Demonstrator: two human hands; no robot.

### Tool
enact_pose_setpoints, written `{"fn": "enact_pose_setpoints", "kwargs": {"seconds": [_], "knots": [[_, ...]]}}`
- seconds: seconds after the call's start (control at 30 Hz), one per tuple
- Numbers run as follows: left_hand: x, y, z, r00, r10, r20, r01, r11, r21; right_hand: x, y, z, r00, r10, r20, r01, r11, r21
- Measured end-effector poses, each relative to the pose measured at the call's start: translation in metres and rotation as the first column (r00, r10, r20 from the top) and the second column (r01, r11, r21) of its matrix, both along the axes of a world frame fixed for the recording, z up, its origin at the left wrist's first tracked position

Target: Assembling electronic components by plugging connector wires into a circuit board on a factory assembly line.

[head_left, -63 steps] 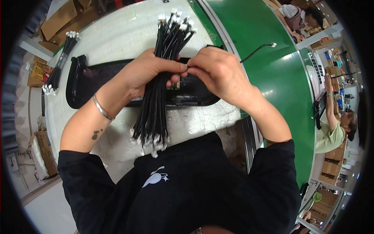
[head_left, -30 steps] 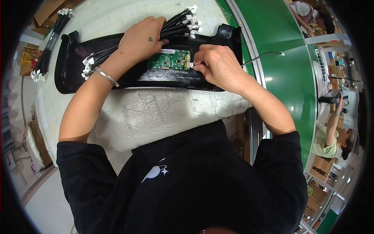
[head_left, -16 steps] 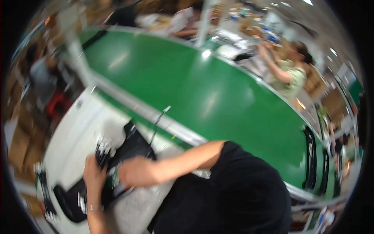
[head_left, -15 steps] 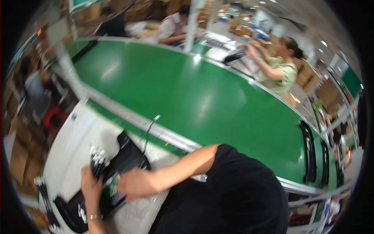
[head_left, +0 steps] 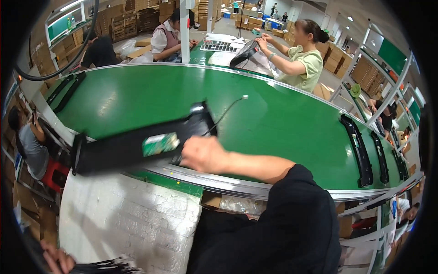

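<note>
My right hand (head_left: 205, 154) grips the right end of a long black plastic housing (head_left: 118, 142), lifted over the near edge of the green conveyor belt. A green circuit board (head_left: 159, 144) sits in the housing, and a thin dark cable (head_left: 230, 108) with a white plug sticks up from its right end. The housing's left end is smeared by motion. At the lower left, my left hand (head_left: 57, 259) has its fingers curled at a bundle of thin black cables (head_left: 102, 266), which runs out of the picture's lower edge.
Below the belt (head_left: 273, 132) lies a worn white foam work surface (head_left: 132, 219). More black housings (head_left: 358, 150) rest on the belt at right and far left. Across it, a person in light green (head_left: 301, 64) works on another black part. A metal post (head_left: 184, 32) stands at the back.
My right hand has carried the housing from the foam surface up and away over the belt. My left hand has moved from the housing down to the lower left with the cables.
</note>
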State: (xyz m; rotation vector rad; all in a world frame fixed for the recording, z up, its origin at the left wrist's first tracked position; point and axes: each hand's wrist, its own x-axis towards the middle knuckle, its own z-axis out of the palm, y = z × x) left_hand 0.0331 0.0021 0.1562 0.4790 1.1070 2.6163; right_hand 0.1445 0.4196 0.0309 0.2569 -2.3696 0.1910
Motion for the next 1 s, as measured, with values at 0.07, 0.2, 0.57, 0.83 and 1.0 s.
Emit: {"fn": "enact_pose_setpoints", "kwargs": {"seconds": [0.07, 0.2, 0.57, 0.83, 1.0], "knots": [[-0.021, 0.000, -0.047, 0.956, 0.157, 0.247, -0.115, 0.978, -0.176, -0.009, 0.041, -0.014, 0.982, -0.182, 0.049, 0.182, 0.983, 0.003], [-0.053, 0.041, -0.124, 0.756, -0.208, 0.620, 0.148, 0.978, 0.146, -0.074, 0.122, -0.038, 0.917, -0.392, 0.073, 0.382, 0.917, 0.115], [-0.060, 0.061, -0.178, 0.859, 0.114, 0.499, -0.032, 0.985, -0.170, -0.220, -0.193, -0.023, 0.608, 0.735, 0.300, -0.214, 0.515, -0.830], [-0.066, 0.037, -0.177, 0.891, -0.036, 0.453, 0.046, 0.999, -0.010, -0.230, -0.228, -0.034, 0.389, 0.894, 0.221, -0.047, 0.259, -0.965], [-0.065, 0.043, -0.184, 0.807, 0.016, 0.591, 0.005, 0.999, -0.033, -0.230, -0.209, -0.031, 0.452, 0.841, 0.297, 0.014, 0.327, -0.945]]}}
